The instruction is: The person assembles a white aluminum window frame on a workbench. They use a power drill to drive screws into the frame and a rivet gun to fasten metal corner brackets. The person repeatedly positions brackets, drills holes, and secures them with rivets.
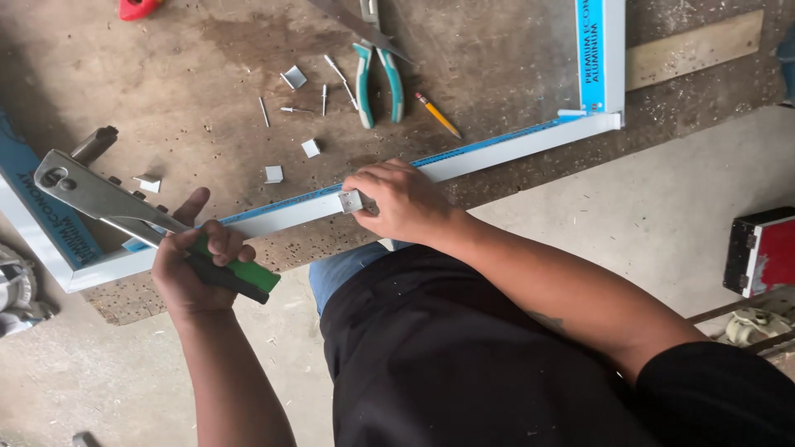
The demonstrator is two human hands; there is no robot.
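My left hand [195, 265] grips the green and black handles of a hand riveter [99, 197], whose metal head points up and left. My right hand [397, 199] rests on the near rail of a white aluminium frame [513, 142] with blue film, fingers pinching a small metal clip [351, 201] against the rail. The frame lies on a brown perforated board [207, 66].
Teal-handled pliers [378, 79], a pencil [437, 114], loose rivets [294, 109] and small white metal pieces [293, 78] lie on the board beyond the rail. A wooden strip [696, 48] sits at the top right. A red and black box [762, 250] stands on the floor at right.
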